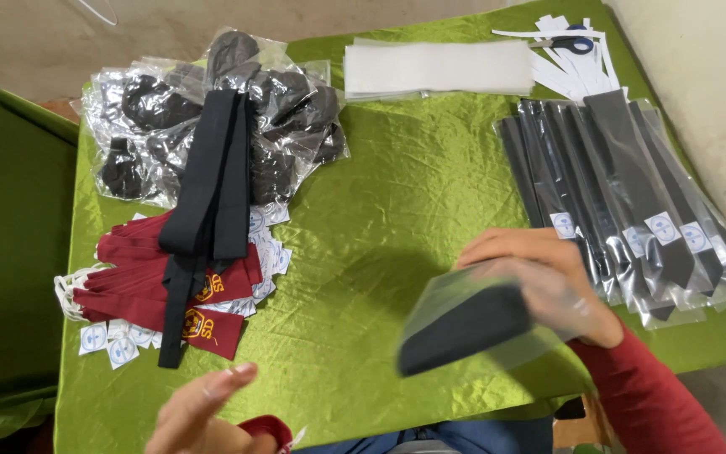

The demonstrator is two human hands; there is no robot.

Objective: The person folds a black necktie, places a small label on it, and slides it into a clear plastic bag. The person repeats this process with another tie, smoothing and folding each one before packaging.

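Green satin cloth [397, 210], creased and shiny, over the table. Right hand [548, 282] near the front edge, fingers curled round a dark folded tie in a clear plastic sleeve [472, 319] — held tilted just above the cloth, somewhat blurred, thumb side hidden behind the sleeve. Left hand [203, 412] low at the front edge, fingers spread and flat, holding nothing; a bit of red fabric [266, 429] just beside the wrist. Further right, a fanned row of bagged dark ties [632, 193], glossy, each with a small white round-marked label. At the back, a flat stack of clear sleeves [439, 69], then white paper strips [565, 71] with scissors [573, 42] lying on them. On the left, loose black ties [212, 176] draped over maroon ties [153, 286] with gold crests — behind those, crinkly bags of dark fabric pieces [161, 109]. Small white labels [115, 340] scattered by the maroon pile.
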